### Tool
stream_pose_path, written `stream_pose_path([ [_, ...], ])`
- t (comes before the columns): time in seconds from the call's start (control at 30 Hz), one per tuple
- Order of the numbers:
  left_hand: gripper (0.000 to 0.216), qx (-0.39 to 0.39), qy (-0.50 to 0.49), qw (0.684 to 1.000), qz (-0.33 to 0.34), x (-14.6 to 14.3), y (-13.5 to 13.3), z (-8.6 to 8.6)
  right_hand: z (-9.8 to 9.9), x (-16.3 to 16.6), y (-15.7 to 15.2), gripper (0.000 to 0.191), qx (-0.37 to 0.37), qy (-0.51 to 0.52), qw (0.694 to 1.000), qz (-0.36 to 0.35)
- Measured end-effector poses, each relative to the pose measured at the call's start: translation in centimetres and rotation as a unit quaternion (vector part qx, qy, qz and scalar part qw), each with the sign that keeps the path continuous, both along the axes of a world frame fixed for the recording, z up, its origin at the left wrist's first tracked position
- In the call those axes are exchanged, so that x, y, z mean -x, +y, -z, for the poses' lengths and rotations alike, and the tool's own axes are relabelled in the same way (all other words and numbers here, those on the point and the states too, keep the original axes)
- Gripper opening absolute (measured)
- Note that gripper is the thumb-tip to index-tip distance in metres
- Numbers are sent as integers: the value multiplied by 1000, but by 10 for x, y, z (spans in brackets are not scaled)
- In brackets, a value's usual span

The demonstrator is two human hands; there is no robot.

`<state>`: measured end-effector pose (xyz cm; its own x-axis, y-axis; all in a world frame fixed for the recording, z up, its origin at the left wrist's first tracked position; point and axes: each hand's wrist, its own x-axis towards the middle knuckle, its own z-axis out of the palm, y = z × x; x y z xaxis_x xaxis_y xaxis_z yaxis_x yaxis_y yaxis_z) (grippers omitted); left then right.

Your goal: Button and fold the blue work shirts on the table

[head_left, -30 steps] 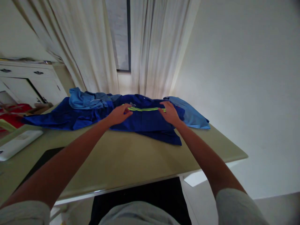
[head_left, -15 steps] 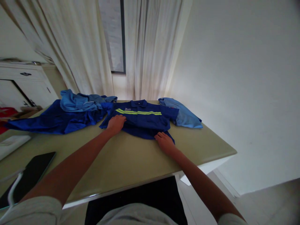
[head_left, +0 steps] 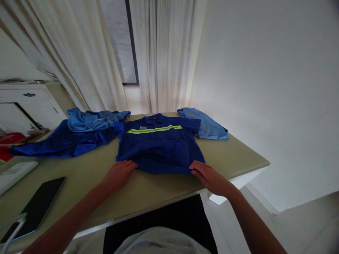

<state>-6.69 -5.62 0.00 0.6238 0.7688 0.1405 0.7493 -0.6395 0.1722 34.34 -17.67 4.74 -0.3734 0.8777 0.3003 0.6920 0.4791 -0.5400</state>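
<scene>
A dark blue work shirt [head_left: 164, 146] with a collar and a yellow-green reflective stripe lies front up on the table, collar toward the window. My left hand [head_left: 122, 173] is closed on the left corner of its hem. At the right end of the hem, my right hand [head_left: 206, 174] pinches the cloth between thumb and fingers. Between the hands the hem runs nearly straight, and the cloth above it is loose and wrinkled.
The greenish table [head_left: 148, 194] carries a crumpled light blue garment [head_left: 90, 120] on bright blue cloth [head_left: 69, 141] at left. A folded light blue garment [head_left: 203, 123] lies back right. A black tablet [head_left: 37, 204] and white device [head_left: 17, 173] sit front left. A wall [head_left: 265, 88] stands at right.
Both hands have come nearer to me and drawn the shirt's hem with them. The bunched lower front is now spread longer and flatter.
</scene>
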Motion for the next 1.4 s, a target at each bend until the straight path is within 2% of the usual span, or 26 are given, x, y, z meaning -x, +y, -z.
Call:
stream_pose_path([
  [0.07, 48, 12, -19, 999, -28, 14, -4, 0, -6, -8, 0, 19, 9, -16, 1000, 4],
  [0.17, 44, 5, -42, 999, -13, 19, -8, 3, -8, -12, 0, 20, 3, -8, 1000, 27],
  [0.27, 57, -5, -27, 1000, -13, 8, -1, 10, -7, -8, -1, 21, -29, 8, 999, 39],
  [0.37, 47, -27, -1, 998, -60, -8, 21, 9, -8, -4, 1, 22, -72, 8, 996, 58],
  [0.43, 44, -39, -2, 995, -90, -13, 35, -3, -10, -9, 4, 23, -102, 8, 991, 88],
  [0.5, 45, -60, -37, 991, -116, -12, 39, -22, -12, -20, 5, 25, -125, 12, 984, 125],
  [0.6, 47, -76, -111, 982, -133, 3, 17, -50, -18, -47, -2, 24, -94, 16, 984, 150],
  [0.67, 44, -20, -116, 988, -99, 18, -12, -58, -21, -67, -11, 22, -18, 5, 992, 129],
  [0.77, 35, 131, -55, 990, -25, 40, -60, -50, -20, -93, -21, 22, 89, -24, 992, 88],
  [0.87, 31, 229, -16, 973, -13, 53, -95, -36, -14, -108, -23, 27, 101, -47, 989, 96],
  [0.93, 30, 276, -2, 961, -16, 53, -103, -35, -13, -113, -22, 25, 85, -56, 988, 114],
  [1.03, 37, 310, 0, 950, -34, 44, -95, -48, -22, -114, -26, 26, 88, -55, 987, 121],
  [1.13, 48, 242, -13, 966, -89, 31, -66, -55, -35, -119, -36, 34, 120, -54, 985, 115],
  [1.2, 51, 169, 4, 976, -139, 23, -43, -48, -35, -129, -42, 38, 131, -57, 982, 123],
  [1.3, 54, 49, 15, 981, -185, 13, -14, -22, -21, -150, -47, 47, 141, -60, 977, 151],
  [1.4, 62, -27, -3, 985, -170, 2, 2, 9, -10, -160, -48, 61, 159, -55, 969, 181],
])
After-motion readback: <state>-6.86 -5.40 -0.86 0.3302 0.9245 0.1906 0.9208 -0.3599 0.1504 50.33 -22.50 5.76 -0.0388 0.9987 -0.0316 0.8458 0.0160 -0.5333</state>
